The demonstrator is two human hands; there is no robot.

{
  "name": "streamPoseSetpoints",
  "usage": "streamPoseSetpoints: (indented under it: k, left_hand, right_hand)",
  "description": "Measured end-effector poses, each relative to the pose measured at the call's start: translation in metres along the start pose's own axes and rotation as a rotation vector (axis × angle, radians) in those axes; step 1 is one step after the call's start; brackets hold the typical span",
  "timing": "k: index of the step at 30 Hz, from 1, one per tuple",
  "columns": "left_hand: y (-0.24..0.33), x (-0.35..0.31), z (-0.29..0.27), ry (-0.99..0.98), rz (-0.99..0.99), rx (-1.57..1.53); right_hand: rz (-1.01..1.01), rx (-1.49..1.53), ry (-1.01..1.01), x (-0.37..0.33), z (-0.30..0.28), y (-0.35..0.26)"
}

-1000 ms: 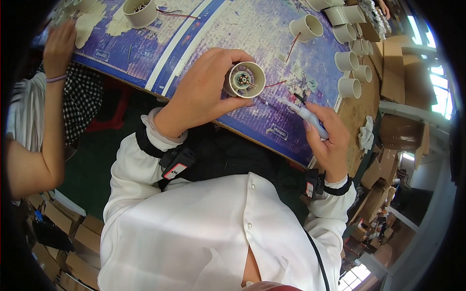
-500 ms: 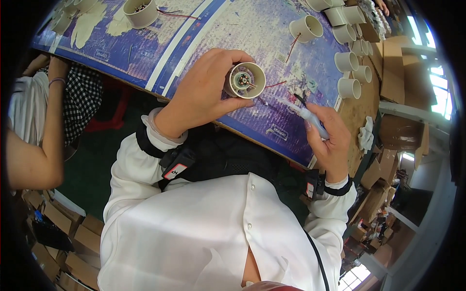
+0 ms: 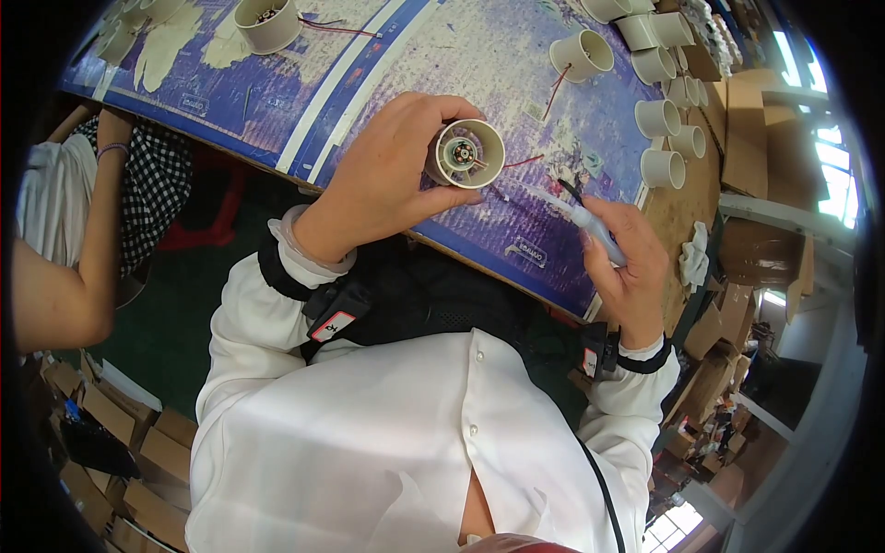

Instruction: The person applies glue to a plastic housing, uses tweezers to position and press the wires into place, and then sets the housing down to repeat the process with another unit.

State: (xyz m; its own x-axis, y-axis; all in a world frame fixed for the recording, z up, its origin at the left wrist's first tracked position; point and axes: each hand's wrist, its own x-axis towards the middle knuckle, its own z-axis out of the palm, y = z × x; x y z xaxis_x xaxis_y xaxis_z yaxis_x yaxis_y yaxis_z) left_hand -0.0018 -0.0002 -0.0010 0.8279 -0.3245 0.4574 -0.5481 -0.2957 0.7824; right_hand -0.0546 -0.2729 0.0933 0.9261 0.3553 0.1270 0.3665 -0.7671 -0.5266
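Note:
My left hand (image 3: 395,168) grips a white cylindrical housing (image 3: 495,158) from its left side, thumb and fingers around the wall. Its open end faces up, showing a small round motor-like part (image 3: 463,154) inside, and a red wire (image 3: 524,160) sticks out to the right. In my right hand (image 3: 630,261) is a translucent squeeze bottle (image 3: 595,230) with a thin nozzle aimed up and left toward the housing, apart from it. A dark, narrow object (image 3: 571,190) shows beside the bottle's neck; its kind I cannot make out.
Several white cylinders (image 3: 657,119) line the table's right side. Single wired ones stand at the far right (image 3: 583,55) and far left (image 3: 267,26). The blue, stained table cover (image 3: 516,244) ends close to my body. Another person's arm (image 3: 97,240) is at left.
My hands, the housing and the bottle stay practically still. At left, the other person's arm has shifted slightly.

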Motion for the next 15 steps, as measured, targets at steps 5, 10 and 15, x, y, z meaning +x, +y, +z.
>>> streamPoseSetpoints:
  k: [5, 10, 15]
  left_hand:
    - [-0.0011, 0.0016, 0.0020, 0.025, 0.040, 0.003]
    - [0.0010, 0.0016, -0.0002, -0.014, -0.016, -0.004]
    - [0.0007, 0.0015, -0.0003, -0.014, -0.014, -0.012]
  right_hand:
    - [-0.004, 0.005, 0.001, 0.0004, -0.0008, 0.0005]
    - [-0.018, -0.004, -0.002, 0.0011, -0.0019, 0.0008]
    - [-0.028, -0.006, 0.000, 0.0016, -0.0018, 0.0009]
